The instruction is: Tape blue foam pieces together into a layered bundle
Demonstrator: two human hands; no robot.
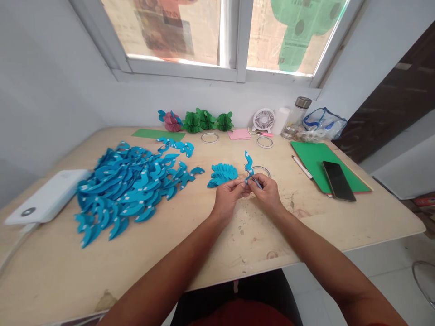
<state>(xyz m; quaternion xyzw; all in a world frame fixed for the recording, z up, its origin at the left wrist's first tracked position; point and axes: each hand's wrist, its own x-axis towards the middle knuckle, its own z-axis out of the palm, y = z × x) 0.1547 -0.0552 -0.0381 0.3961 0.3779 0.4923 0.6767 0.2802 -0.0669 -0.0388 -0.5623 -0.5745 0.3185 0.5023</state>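
Note:
My left hand [228, 194] is closed, its fingertips pinching the lower end of a curved blue paper piece [249, 161] that carries small white squares. My right hand [268, 192] is closed around slim tweezers [255, 181], their thin tips against the same paper piece. Both hands meet just above the table. Left of them sits a fanned stack of blue paper pieces [222, 174]. Partly behind my right hand lies a tape roll [261, 170]. A large heap of curved blue paper pieces [136, 176], dotted with white squares, covers the left part of the table.
A white power bank [47, 197] with a cable lies at the left. Green paper flowers [205, 120], a small fan [264, 120] and a glass bottle [299, 115] line the wall. On the right are green sheets [312, 158], a phone [338, 180] and a pen [302, 167].

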